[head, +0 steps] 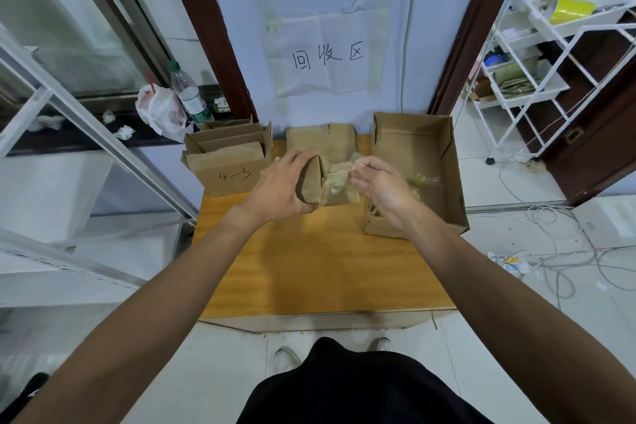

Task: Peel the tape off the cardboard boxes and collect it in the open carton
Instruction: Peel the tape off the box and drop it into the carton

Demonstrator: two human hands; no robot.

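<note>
A small brown cardboard box (311,182) is held above the middle of the wooden table (309,268). My left hand (282,186) grips its left side. A crumpled strip of clear yellowish tape (339,177) hangs off the box's right face, and my right hand (375,179) pinches it at the top edge. The open carton (451,182) stands just right of my right hand, with a wad of peeled tape (421,180) lying inside. Another cardboard box (321,139) stands behind the held one.
A box marked "4-3" (227,162) with flattened cardboard in it stands at the table's back left. A white wire shelf cart (537,55) stands at the right, cables (557,251) trail over the floor, and a plastic bottle (189,93) and bag sit on the left ledge.
</note>
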